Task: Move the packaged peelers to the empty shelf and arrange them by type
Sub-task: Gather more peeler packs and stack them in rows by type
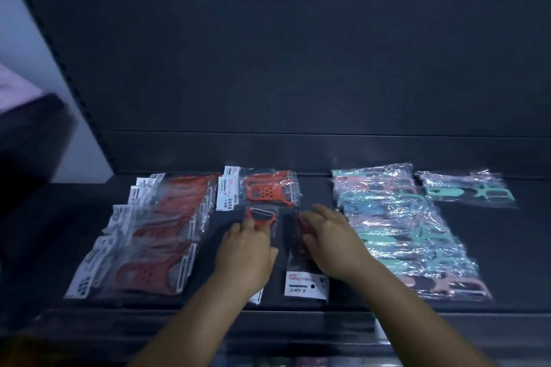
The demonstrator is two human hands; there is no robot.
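On the dark shelf (507, 262) lie packaged peelers in clear bags. A row of red peeler packs (155, 235) overlaps at the left. Two more red packs (262, 191) sit at the middle back. A long row of teal and pink peeler packs (399, 229) fills the right, with one teal pack (468, 189) apart at the back right. My left hand (244, 250) rests on a red pack (262, 214) in the middle, fingers bent over it. My right hand (331, 243) lies on another red pack (305, 283), whose white label faces me.
The shelf's dark back panel (298, 68) rises behind the packs. A perforated upright (59, 62) runs along the left. The shelf's front edge (208, 316) is just below my wrists. A dark object (26, 140) stands at the far left.
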